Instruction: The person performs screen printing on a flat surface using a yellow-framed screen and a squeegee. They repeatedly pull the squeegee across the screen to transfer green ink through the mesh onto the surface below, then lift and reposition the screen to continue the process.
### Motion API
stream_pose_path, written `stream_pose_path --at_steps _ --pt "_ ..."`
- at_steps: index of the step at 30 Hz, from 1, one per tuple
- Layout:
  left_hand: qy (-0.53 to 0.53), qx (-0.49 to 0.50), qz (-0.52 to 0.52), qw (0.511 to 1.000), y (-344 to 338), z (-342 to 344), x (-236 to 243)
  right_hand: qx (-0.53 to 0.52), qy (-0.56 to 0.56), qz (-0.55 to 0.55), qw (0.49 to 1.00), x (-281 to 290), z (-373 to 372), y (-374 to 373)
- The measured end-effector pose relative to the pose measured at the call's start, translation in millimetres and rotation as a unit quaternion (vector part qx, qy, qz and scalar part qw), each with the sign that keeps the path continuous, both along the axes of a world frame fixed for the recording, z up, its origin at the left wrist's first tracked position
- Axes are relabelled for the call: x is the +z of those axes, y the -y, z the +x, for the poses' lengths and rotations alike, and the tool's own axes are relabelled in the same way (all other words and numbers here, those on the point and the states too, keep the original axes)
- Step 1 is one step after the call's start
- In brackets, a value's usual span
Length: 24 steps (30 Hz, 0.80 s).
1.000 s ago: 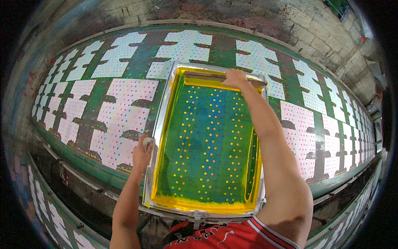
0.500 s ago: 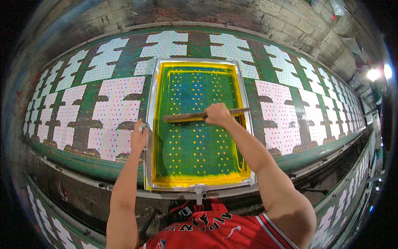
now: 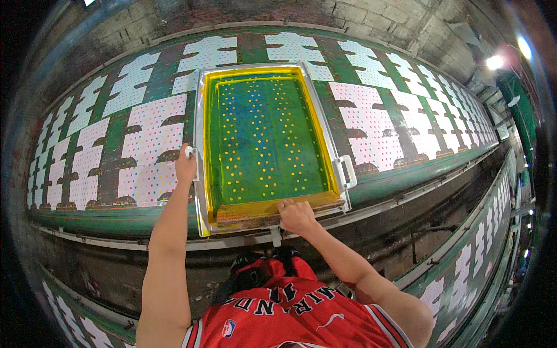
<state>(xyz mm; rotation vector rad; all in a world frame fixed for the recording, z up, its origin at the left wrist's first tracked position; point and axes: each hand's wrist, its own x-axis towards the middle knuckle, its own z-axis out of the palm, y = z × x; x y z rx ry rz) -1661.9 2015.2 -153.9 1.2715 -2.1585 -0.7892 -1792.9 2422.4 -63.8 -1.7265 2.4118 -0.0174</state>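
A screen-printing frame [image 3: 318, 110] with a pale metal rim lies on the long table in front of me. Its green mesh [image 3: 290, 145] carries rows of small yellow dots, and yellow ink lines its inner edges. My right hand [image 3: 297, 216] grips a squeegee [image 3: 249, 213], a long wooden bar smeared yellow, lying across the near end of the mesh. At the frame's left side, my left hand [image 3: 185, 165] is closed round a white handle [image 3: 190, 151], partly hidden by the fingers. A matching white handle [image 3: 347, 172] on the right side stands free.
White fabric pieces with coloured dots [image 3: 152, 130] lie in two rows along the green table [image 3: 400, 165], on both sides of the frame. A metal rail [image 3: 133, 242] follows its near edge. Another table with printed pieces [image 3: 464, 267] stands at lower right; a block wall [image 3: 371, 17] rises behind.
My right hand has drawn the squeegee from the middle of the mesh toward me, down to the near end. My left hand stays on the handle. The head view has shifted slightly.
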Motion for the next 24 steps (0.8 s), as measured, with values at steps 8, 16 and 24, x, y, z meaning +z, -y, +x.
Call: stream_pose_path --at_steps 8,16,24 --pt "0.043 -0.001 -0.024 0.999 1 -1 1 0.031 0.102 0.039 0.994 13 -5 -19" --pt "-0.006 0.011 0.019 1.000 -2 -4 9 0.075 0.171 0.019 0.982 9 -40 -40" --pt "0.045 0.026 0.005 0.999 -1 -6 14 -0.230 0.055 -0.242 0.941 5 -191 -108"
